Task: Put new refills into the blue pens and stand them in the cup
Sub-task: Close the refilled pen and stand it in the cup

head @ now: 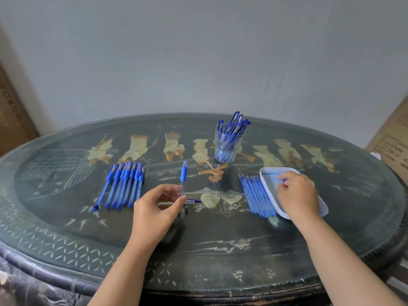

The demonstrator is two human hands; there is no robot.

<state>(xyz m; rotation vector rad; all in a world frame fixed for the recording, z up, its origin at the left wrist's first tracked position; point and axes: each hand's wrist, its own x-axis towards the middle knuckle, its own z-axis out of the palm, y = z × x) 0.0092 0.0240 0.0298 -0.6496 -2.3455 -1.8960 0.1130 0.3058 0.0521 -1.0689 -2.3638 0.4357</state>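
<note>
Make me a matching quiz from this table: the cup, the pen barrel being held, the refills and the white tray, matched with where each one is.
Things:
1. cup
2. pen barrel
3. refills
4. white tray

Places:
A. partly under the right hand
B. farthest away, holding capped pens
C. pinched by the left hand
D. lying along the white tray's left side

Pairs: 1-B, 2-C, 3-D, 4-A.
</note>
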